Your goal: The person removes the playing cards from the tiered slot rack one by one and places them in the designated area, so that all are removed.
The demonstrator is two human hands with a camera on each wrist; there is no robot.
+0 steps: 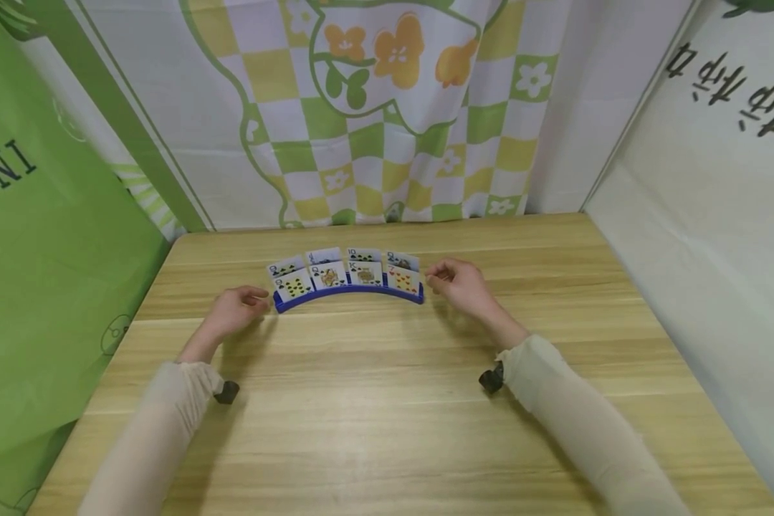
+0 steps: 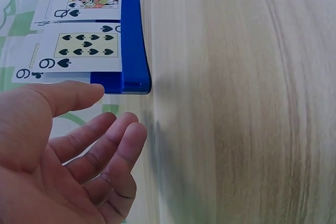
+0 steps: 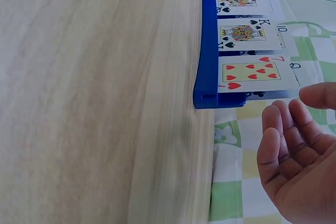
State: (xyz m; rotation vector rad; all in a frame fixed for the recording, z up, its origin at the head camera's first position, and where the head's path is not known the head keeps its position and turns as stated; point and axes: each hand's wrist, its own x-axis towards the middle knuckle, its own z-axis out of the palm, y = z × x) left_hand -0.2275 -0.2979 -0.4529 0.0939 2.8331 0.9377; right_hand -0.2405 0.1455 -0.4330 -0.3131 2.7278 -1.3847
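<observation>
A curved blue card holder stands on the table with two rows of playing cards. Its front row runs from a nine of spades through a queen of spades and a king of spades to a seven of hearts. Cards in the back row are partly hidden behind these. My left hand is just off the holder's left end, fingers loosely bent and holding nothing. Beside the right end is my right hand, its thumb near the seven of hearts; nothing is in its grasp.
The wooden table reaches back to a checked, flowered curtain. A green cloth wall borders it on the left and a white one on the right. Small black devices sit at both wrists.
</observation>
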